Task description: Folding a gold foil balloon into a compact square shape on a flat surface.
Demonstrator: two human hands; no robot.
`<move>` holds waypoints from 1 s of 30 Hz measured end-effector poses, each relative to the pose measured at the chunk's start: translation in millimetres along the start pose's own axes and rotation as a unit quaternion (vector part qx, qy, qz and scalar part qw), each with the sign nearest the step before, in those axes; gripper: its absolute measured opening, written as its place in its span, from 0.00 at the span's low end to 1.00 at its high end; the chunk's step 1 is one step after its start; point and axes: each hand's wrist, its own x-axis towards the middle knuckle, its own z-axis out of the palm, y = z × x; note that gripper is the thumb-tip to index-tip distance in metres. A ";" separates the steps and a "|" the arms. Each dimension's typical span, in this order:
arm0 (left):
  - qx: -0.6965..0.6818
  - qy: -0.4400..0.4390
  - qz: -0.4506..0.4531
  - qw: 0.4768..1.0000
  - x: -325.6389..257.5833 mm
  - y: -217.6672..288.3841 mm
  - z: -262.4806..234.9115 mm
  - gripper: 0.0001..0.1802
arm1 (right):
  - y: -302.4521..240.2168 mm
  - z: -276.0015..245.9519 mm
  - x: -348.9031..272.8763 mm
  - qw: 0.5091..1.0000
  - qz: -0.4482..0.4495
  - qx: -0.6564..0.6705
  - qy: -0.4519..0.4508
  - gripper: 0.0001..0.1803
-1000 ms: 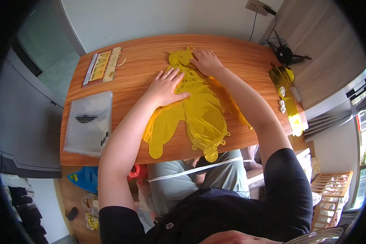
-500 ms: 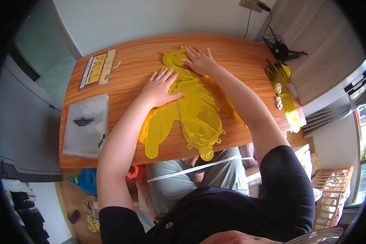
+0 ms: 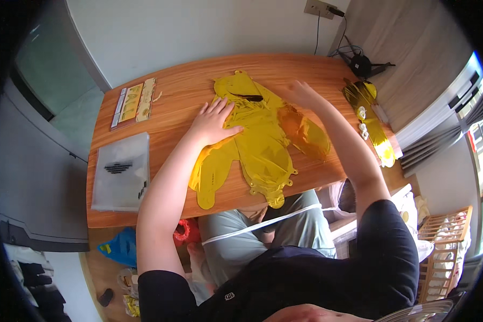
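A deflated gold foil balloon point(image 3: 260, 142) lies spread and wrinkled on the wooden table point(image 3: 188, 80). One orange-tinted flap point(image 3: 305, 134) of it stretches toward the right, and small tabs line its near end. My left hand point(image 3: 214, 123) rests on the balloon's left side, fingers stretched out and palm down. Just right of the balloon's upper part, my right hand point(image 3: 301, 95) is off the foil and blurred, so how its fingers lie is unclear. A dark narrow mark point(image 3: 248, 97) shows on the balloon's upper part.
At the left lie a printed booklet point(image 3: 133, 104) and a clear plastic folder point(image 3: 121, 180) with small black pieces. Another gold foil strip point(image 3: 378, 134) and white ribbon rolls point(image 3: 363, 121) sit along the right edge. Behind them stands a black router point(image 3: 361, 65).
My right hand has lifted off the balloon's top and moved right. The orange-tinted flap now lies spread out farther to the right. My left hand stays on the foil.
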 end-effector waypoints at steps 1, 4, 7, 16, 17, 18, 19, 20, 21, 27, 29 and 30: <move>0.010 -0.016 -0.029 0.999 -22.0 -19.7 7.3 0.55 | -39.4 3.3 -19.8 0.999 0.046 0.004 -0.025 0.31; 0.007 -0.010 -0.028 1.000 -27.4 -25.2 5.2 0.54 | -58.5 -26.9 -115.2 0.983 0.159 0.010 -0.089 0.40; 0.006 -0.012 -0.023 1.000 -20.5 -20.9 4.0 0.54 | -54.0 -35.4 -162.6 0.985 0.142 0.072 -0.060 0.39; 0.012 -0.009 -0.026 1.000 -20.5 -22.1 4.7 0.54 | -29.5 -8.0 -160.0 0.954 0.141 0.257 -0.068 0.31; 0.012 -0.008 -0.026 1.000 -20.1 -21.0 4.4 0.54 | -28.0 -6.9 -158.3 0.954 0.140 0.257 -0.067 0.31; 0.010 -0.010 -0.026 1.000 -19.9 -19.5 4.2 0.54 | -27.0 -5.7 -156.6 0.928 0.149 0.333 -0.079 0.27; 0.009 -0.012 -0.028 1.000 -20.9 -20.1 4.9 0.54 | -29.8 -5.4 -154.5 0.895 0.155 0.408 -0.091 0.22; 0.010 -0.012 -0.028 0.999 -21.4 -20.8 5.3 0.54 | -31.5 -7.0 -152.8 0.895 0.154 0.408 -0.091 0.22; 0.002 -0.007 -0.022 1.000 -21.8 -21.5 5.8 0.55 | -32.8 -9.9 -151.4 0.836 0.190 0.505 -0.099 0.19; 0.006 -0.003 -0.025 1.000 -20.5 -19.1 5.1 0.55 | -51.1 1.8 -146.8 0.746 0.141 0.650 -0.015 0.08; 0.003 0.000 -0.026 1.000 -22.7 -17.9 2.8 0.55 | -69.5 0.6 -145.7 0.785 0.041 0.616 0.052 0.05; 0.006 -0.002 -0.029 1.000 -24.4 -17.2 1.4 0.55 | -80.3 -11.6 -148.4 0.719 0.036 0.694 0.002 0.06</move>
